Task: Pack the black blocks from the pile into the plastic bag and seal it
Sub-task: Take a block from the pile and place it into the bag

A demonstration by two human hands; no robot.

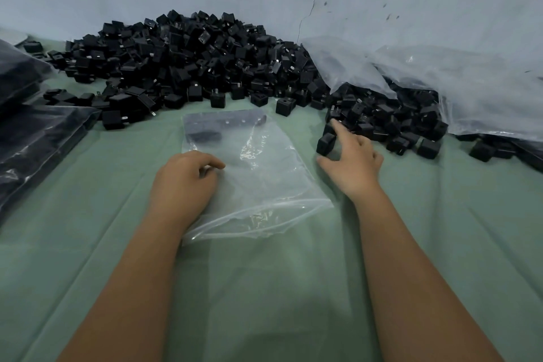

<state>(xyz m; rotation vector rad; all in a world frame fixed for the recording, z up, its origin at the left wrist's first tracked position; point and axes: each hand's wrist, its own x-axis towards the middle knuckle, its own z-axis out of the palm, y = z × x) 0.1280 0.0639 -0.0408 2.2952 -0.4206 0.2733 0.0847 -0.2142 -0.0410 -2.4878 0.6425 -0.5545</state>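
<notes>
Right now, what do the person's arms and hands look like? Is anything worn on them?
Both forearms are bare: no sleeves show in the frame. The left hand and right hand wear no gloves, and no rings, watch or markings are visible.

Bare green bench (279,288) lies open near the person; the pile (182,67) blocks the far side, filled bags (32,138) crowd the left, crumpled plastic (470,82) the right.
</notes>
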